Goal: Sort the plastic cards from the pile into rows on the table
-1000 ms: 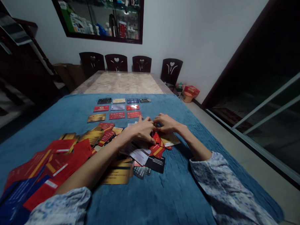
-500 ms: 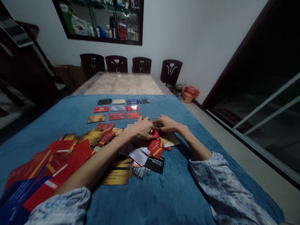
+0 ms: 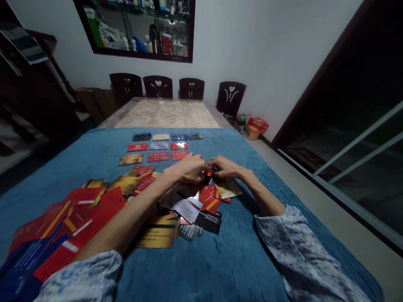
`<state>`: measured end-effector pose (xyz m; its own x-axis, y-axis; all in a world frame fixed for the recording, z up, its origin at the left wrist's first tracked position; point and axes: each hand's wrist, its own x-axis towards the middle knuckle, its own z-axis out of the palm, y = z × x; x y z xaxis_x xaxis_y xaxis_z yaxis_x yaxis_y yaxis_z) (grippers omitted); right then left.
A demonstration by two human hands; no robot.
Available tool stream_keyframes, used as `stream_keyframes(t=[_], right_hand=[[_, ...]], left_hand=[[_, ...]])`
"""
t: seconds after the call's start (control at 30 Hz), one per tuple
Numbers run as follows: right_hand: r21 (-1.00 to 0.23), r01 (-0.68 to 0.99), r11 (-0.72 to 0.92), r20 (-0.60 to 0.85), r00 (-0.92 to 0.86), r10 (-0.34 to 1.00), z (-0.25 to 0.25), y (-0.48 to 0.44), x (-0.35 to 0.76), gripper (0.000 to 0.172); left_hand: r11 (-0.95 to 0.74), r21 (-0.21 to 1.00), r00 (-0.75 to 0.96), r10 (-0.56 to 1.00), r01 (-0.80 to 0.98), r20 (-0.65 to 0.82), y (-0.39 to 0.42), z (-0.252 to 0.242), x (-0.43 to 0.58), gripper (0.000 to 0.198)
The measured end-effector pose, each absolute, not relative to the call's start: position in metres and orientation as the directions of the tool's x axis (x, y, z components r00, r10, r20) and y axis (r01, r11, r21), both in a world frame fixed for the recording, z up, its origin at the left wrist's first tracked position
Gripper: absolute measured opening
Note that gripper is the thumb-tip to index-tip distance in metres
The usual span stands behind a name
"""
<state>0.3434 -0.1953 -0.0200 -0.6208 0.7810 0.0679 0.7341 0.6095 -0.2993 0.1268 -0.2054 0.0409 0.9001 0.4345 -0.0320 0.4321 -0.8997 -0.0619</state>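
Note:
My left hand (image 3: 191, 169) and my right hand (image 3: 222, 166) meet just above a loose pile of cards. Both have curled fingers, pinching a small red card (image 3: 209, 173) that is mostly hidden between them. Below them lie a red card with an orange stripe (image 3: 207, 196), a white card (image 3: 189, 207) and a black card (image 3: 209, 221). Under my right hand is a pale yellow card (image 3: 228, 189). By my left forearm rests a gold card (image 3: 158, 233). Beyond the hands, cards lie in rows, among them a red card (image 3: 158, 156) and a gold card (image 3: 130, 159).
A blue cloth (image 3: 243, 268) covers the near part of the stone-topped table (image 3: 169, 114). Red and blue card sleeves (image 3: 95, 217) spread at the left. Several dark chairs (image 3: 231, 98) stand along the far wall, below a glass-shelved cabinet (image 3: 142, 56).
The red card between my fingers has shifted up and is now more hidden. My left hand has turned slightly and sits a little higher. The rows of cards are unchanged.

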Motion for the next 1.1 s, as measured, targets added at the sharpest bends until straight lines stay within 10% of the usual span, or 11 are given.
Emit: stream_keyframes(t=[1.1], right_hand=[[-0.288, 0.783, 0.552, 0.353, -0.449, 0.821, -0.019, -0.196, 0.354, 0.029]], left_hand=[[-0.788, 0.192, 0.757, 0.616, 0.585, 0.217, -0.157, 0.001, 0.109, 0.032]])
